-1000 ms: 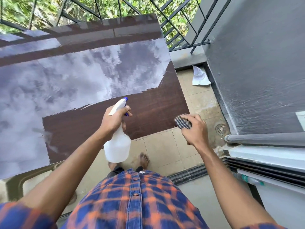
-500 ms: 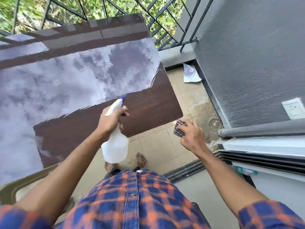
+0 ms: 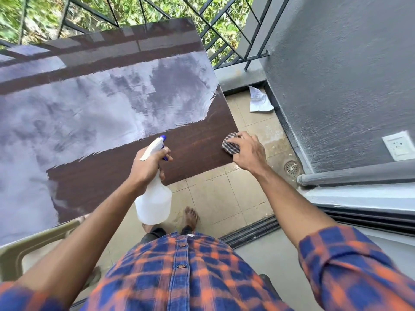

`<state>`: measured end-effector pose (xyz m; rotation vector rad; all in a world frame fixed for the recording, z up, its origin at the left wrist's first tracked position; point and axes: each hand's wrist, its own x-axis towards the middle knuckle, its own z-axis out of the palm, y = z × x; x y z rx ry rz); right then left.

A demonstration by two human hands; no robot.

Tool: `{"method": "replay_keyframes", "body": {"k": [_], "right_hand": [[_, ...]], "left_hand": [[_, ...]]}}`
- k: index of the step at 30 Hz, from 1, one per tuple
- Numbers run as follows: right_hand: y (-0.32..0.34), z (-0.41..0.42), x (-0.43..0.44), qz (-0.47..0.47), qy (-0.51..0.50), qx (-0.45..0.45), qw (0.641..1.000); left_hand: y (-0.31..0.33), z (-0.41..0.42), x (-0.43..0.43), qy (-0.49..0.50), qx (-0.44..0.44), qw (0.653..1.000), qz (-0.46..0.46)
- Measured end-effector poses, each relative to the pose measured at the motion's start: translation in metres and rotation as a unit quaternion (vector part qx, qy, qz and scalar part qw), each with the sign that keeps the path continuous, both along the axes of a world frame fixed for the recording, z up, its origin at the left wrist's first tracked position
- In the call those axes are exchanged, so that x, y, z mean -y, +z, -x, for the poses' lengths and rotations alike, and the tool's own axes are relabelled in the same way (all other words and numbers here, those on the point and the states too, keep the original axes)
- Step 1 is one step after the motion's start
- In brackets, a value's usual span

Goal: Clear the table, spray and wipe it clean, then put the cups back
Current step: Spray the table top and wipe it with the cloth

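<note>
dark brown glossy wooden table (image 3: 197,140) lies under both hands. left hand (image 3: 147,168) fingers (image 3: 165,153) curl tight around the translucent white plastic spray bottle (image 3: 153,204) above its near edge. right hand (image 3: 248,153) presses a balled checkered cloth (image 3: 229,143) onto its right corner, fingers bent over it.

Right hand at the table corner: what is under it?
A checked cloth shows under the right hand, on the dark table near its corner. The hand hides most of the cloth; whether it is pressed flat cannot be told.
</note>
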<state>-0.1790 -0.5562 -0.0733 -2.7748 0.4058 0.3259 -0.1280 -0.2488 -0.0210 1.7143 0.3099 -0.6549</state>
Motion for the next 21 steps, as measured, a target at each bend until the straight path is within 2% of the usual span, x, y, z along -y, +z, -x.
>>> {"method": "replay_keyframes", "body": {"k": [4,8,13,17,19,21], "right_hand": [[-0.023,0.066,0.013,-0.026,-0.109,0.030,0.993],[-0.032,0.108,0.016,-0.068,-0.238,0.075,0.966],[-0.018,0.059,0.013,-0.097,-0.237,0.129,0.958],[-0.016,0.016,0.005,-0.123,-0.279,0.091,0.948],[-0.024,0.015,-0.010,-0.158,-0.336,0.071,0.926],[-0.033,0.023,-0.031,-0.190,-0.398,0.094,0.893]], "left_hand": [[0.000,0.001,-0.005,0.006,0.002,1.000,0.002],[-0.002,0.004,-0.010,0.003,0.002,1.000,-0.004],[-0.002,0.003,-0.017,0.013,-0.003,1.000,-0.017],[-0.001,0.001,-0.020,0.024,-0.002,1.000,-0.020],[-0.001,0.001,-0.022,0.030,-0.001,0.999,-0.018],[-0.001,0.002,-0.025,0.039,0.000,0.999,-0.013]]}}
